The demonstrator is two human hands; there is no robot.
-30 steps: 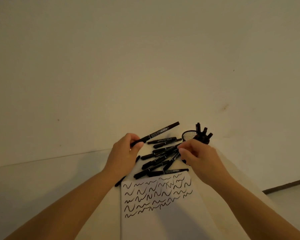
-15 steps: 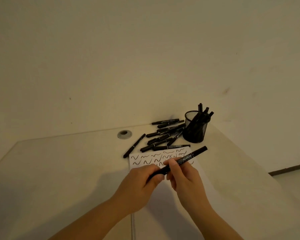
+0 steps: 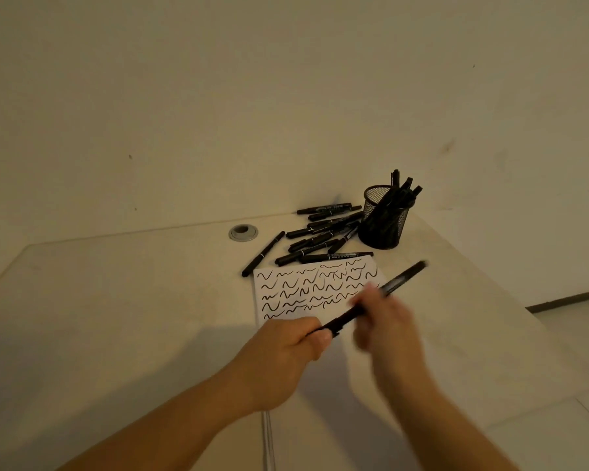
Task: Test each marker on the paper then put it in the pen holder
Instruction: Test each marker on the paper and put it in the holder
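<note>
Your left hand (image 3: 288, 351) grips the near end of a black marker (image 3: 374, 300), fingers and thumb curled round its lower end. Your right hand (image 3: 385, 321) is blurred, but its fingers are closed round the middle of the same marker, so each grip is grasping that one marker. The marker slants up and to the right, its far end lifted over the right side of the paper (image 3: 320, 287), above the worktop (image 3: 116, 317) rather than on it. Whether the cap is on or off, you cannot tell through the blur.

The paper lies in the middle of the worktop, its far part covered with rows of black squiggles. Just beyond its far edge lies a loose pile of black markers (image 3: 323, 232), one of them along the paper's far edge. A single marker (image 3: 263, 253) lies apart at the pile's left, slanting toward the paper's far left corner. The black mesh pen holder (image 3: 383, 219) stands upright near the worktop's far right corner, just right of the pile, with several markers leaning inside it. A round grey cable grommet (image 3: 242, 232) sits near the far edge, left of the pile.
</note>
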